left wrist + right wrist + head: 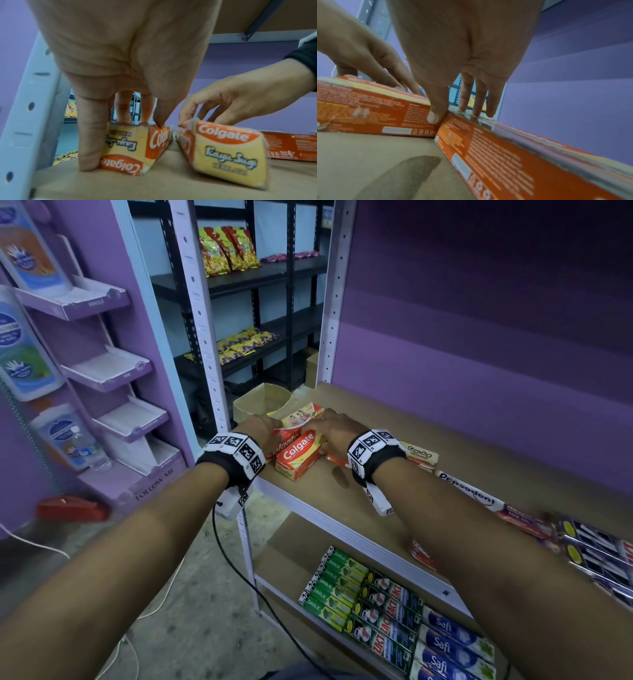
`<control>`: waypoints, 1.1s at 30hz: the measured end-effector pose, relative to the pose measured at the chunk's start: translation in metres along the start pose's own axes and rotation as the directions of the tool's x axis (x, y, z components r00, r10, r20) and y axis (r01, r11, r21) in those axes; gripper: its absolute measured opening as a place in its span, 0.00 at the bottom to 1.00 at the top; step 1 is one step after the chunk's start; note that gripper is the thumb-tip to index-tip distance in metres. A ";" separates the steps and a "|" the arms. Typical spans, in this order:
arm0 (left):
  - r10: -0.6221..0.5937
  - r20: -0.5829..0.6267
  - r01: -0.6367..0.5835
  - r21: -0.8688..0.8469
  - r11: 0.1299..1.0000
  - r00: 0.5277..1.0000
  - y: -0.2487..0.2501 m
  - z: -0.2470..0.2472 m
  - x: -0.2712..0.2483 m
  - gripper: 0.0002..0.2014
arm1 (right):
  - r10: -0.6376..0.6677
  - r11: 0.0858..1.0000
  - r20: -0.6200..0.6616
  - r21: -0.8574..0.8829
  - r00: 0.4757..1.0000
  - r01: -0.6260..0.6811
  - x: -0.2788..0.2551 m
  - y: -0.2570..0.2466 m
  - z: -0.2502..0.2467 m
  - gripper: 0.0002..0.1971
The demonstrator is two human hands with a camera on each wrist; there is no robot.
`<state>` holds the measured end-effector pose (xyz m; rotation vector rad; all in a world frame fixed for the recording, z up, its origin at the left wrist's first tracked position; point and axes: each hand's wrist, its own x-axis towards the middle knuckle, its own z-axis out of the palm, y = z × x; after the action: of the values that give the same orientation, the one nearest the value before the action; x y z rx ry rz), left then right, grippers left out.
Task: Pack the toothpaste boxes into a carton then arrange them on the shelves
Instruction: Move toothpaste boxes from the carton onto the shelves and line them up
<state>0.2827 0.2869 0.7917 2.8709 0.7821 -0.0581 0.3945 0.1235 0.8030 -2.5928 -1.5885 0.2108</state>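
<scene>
A purple-backed metal rack stands in a stockroom, its brown board shelf (404, 446) at about waist height, with black racks of snack packets (227, 251) behind it. On the near left corner of the board lies a cluster of Colgate toothpaste boxes, and both hands are on them.

The left hand (258, 428) has its fingers curled down over the left Colgate box (135, 148): the thumb (91, 135) presses one side, the other fingers come down on the top and far edge, so the box is clamped between them and stands on the board. The right hand (337, 429) reaches from the other side; its thumb (436, 115) is tucked against the end of a box and its fingers lie fairly straight along the top of the right Colgate box (228, 155), which sits tilted (one edge looks lifted off the board). Whether that hand truly grips the box or only presses on it, I cannot tell.

An open cardboard carton (262, 402) stands just behind the boxes, at the shelf's back left corner. A long Pepsodent box (469, 491) lies farther right on the same board. On the shelf below are rows of Darlie boxes (334, 587) and Safi boxes (452, 645), packed side by side.
</scene>
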 end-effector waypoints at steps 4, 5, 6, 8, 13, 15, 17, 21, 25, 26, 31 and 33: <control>0.000 -0.006 0.000 0.014 1.000 1.000 -0.003 0.002 0.003 0.23 | -0.012 0.999 -0.054 0.040 0.998 0.014 -0.009 0.004 -0.002 0.25; 0.003 -0.015 -0.003 0.018 1.000 1.000 -0.004 0.003 0.004 0.23 | -0.017 0.998 -0.073 0.060 0.997 0.021 -0.011 0.005 -0.002 0.24; 0.008 -0.025 -0.007 0.021 1.000 1.000 -0.005 0.004 0.004 0.23 | -0.015 0.997 -0.094 0.076 0.995 0.022 -0.013 0.006 -0.002 0.25; 0.016 -0.039 -0.015 0.030 0.999 0.999 -0.007 0.006 0.005 0.24 | 0.026 0.995 -0.133 0.101 0.991 -0.013 -0.014 0.009 -0.004 0.28; 0.004 -0.030 -0.004 0.010 1.000 1.000 -0.007 0.006 0.007 0.30 | 0.064 0.939 -0.241 0.342 0.968 0.023 -0.020 0.020 -0.012 0.26; 0.002 -0.049 -0.001 0.006 1.000 0.999 -0.006 0.006 0.008 0.30 | 0.058 0.903 -0.305 0.422 0.951 0.080 -0.025 0.024 -0.016 0.27; 0.006 -0.083 -0.008 -0.018 1.000 0.996 -0.006 0.007 0.008 0.28 | 0.075 0.872 -0.342 0.479 0.937 0.105 -0.030 0.025 -0.027 0.30; 0.029 -0.104 -0.032 -0.025 0.999 0.994 -0.007 0.007 0.010 0.25 | 0.088 0.863 -0.371 0.493 0.924 0.116 -0.047 0.024 -0.056 0.23; 0.042 -0.123 -0.048 -0.047 0.998 0.991 -0.008 0.004 0.010 0.21 | 0.118 0.860 -0.323 0.506 0.939 0.065 -0.074 0.023 -0.076 0.22; 0.051 -0.138 -0.061 -0.065 0.996 0.989 -0.008 0.003 0.010 0.20 | 0.117 0.867 -0.305 0.496 0.945 0.052 -0.080 0.023 -0.079 0.20; 0.077 -0.241 -0.111 -0.130 0.985 0.968 0.000 -0.012 0.003 0.18 | 0.168 0.876 -0.175 0.477 0.970 -0.065 -0.106 0.020 -0.091 0.16; 0.087 -0.283 -0.143 -0.184 0.972 0.955 0.005 -0.021 -0.001 0.17 | 0.190 0.904 -0.151 0.413 0.970 -0.113 -0.113 0.021 -0.093 0.17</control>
<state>0.2845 0.2861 0.8130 2.7529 0.6186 0.4177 0.3779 0.0128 0.8990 -2.3326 -1.1378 0.2635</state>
